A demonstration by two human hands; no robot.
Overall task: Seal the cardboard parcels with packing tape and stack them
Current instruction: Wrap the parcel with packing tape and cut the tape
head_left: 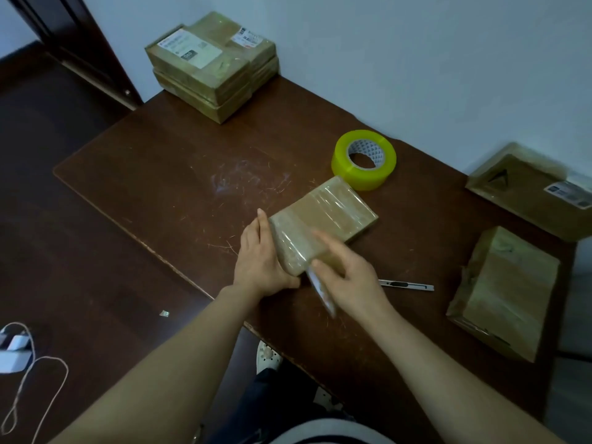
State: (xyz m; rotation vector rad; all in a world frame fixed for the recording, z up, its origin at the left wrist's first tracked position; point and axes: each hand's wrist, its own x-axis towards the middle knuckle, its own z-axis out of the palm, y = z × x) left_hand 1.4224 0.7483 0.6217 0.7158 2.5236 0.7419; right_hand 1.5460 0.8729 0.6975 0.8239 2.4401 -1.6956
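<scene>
A small flat cardboard parcel (326, 216) lies on the brown table (179, 174), with clear tape across its top and near end. My left hand (261, 261) holds its near left corner, fingers straight along the side. My right hand (349, 274) lies over the near end with fingers extended, blurred by motion. A loose tail of clear tape (322, 293) hangs off that end under my right hand. The yellow-green tape roll (363, 160) stands just behind the parcel.
A stack of taped parcels (213, 67) sits at the far left corner. Two more parcels (506, 293) (531, 190) lie at the right. A box cutter (407, 285) lies right of my right hand. A charger and cord (19, 354) are on the floor.
</scene>
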